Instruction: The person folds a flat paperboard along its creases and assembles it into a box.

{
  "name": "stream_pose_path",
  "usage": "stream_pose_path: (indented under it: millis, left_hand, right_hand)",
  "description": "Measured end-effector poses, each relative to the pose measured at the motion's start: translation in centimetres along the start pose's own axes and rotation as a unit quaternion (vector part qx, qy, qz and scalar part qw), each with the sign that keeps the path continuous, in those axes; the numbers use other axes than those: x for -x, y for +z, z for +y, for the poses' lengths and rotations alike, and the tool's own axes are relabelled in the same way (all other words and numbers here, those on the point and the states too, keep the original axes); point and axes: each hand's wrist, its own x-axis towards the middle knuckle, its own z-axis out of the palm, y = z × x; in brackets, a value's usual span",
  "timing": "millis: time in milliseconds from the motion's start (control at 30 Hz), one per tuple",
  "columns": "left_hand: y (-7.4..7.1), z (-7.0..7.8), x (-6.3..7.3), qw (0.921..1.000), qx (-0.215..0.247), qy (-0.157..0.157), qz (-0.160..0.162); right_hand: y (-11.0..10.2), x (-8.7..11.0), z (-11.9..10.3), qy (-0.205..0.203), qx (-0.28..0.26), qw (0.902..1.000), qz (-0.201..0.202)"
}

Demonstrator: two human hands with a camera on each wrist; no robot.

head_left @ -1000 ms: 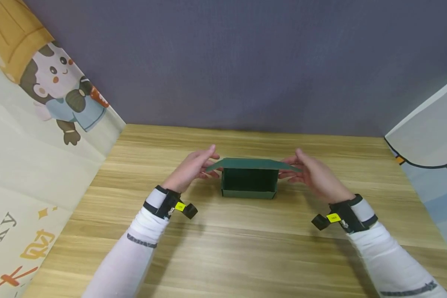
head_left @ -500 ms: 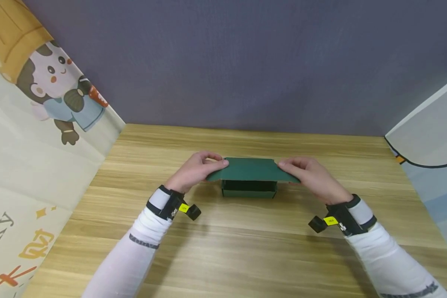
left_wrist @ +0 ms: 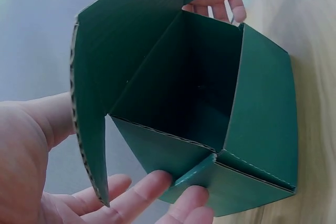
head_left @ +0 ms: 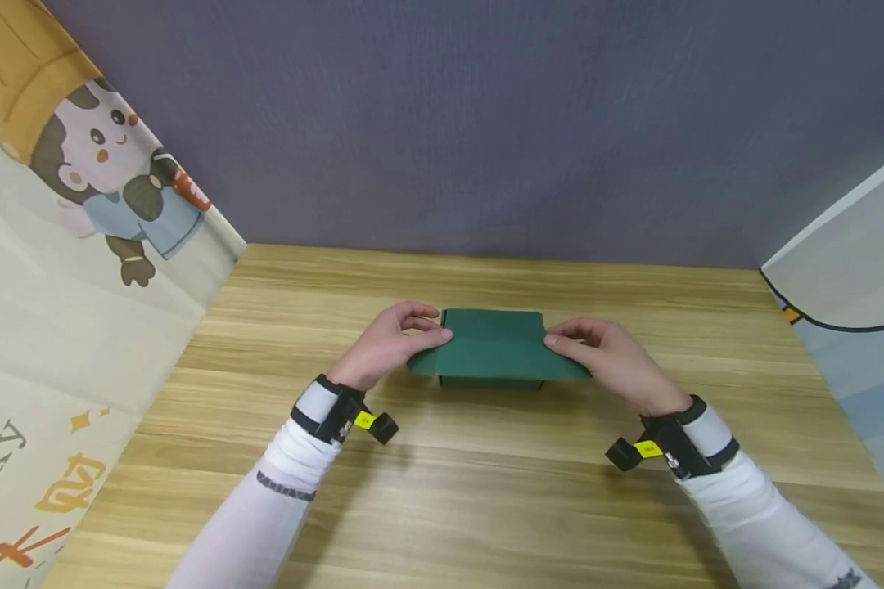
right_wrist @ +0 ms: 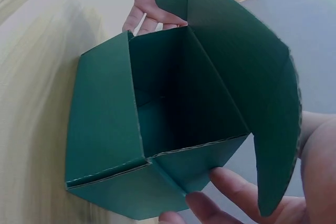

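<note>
A green cardboard box (head_left: 490, 383) stands on the table, its hinged lid (head_left: 495, 343) slanting forward over the opening. Side flaps stick out at both ends of the lid, the left flap (head_left: 425, 362) and the right flap (head_left: 570, 366). My left hand (head_left: 385, 348) pinches the lid's left end, thumb on top. At the other end my right hand (head_left: 619, 361) does likewise. Both wrist views show a dark interior beneath the lid, with left fingertips (left_wrist: 192, 196) and right fingertips (right_wrist: 224, 178) against the box's side walls.
The wood-grain table (head_left: 471, 491) runs back to a dark blue-grey backdrop (head_left: 486, 131). A printed cloth (head_left: 59, 327) with a cartoon figure hangs at the left, and another printed cloth (head_left: 854, 270) at the right. Each wrist wears a strapped camera.
The lid has swung forward and down over the opening. Both thumbs have moved from beside the lid onto its top and travelled toward me with it.
</note>
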Motion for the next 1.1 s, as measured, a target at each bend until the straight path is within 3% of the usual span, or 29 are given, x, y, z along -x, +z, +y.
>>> stream_pose_path:
  millis: [200,600,1100]
  left_hand:
    - [0.1,-0.8,0.3,0.9999,-0.006,0.009,0.005]
    - [1.1,-2.4,-0.1,0.9994,0.007,-0.029,-0.014]
    - [2.7,-4.0,0.1,0.9971,0.069,-0.012,0.029]
  right_hand:
    - [0.9,0.7,0.5,-0.003,-0.002,1.0000,0.004]
    - [1.6,-0.3,2.7,0.003,-0.040,0.9989,-0.024]
    - [3.4,0.0,3.0,0.001,-0.073,0.9973,0.012]
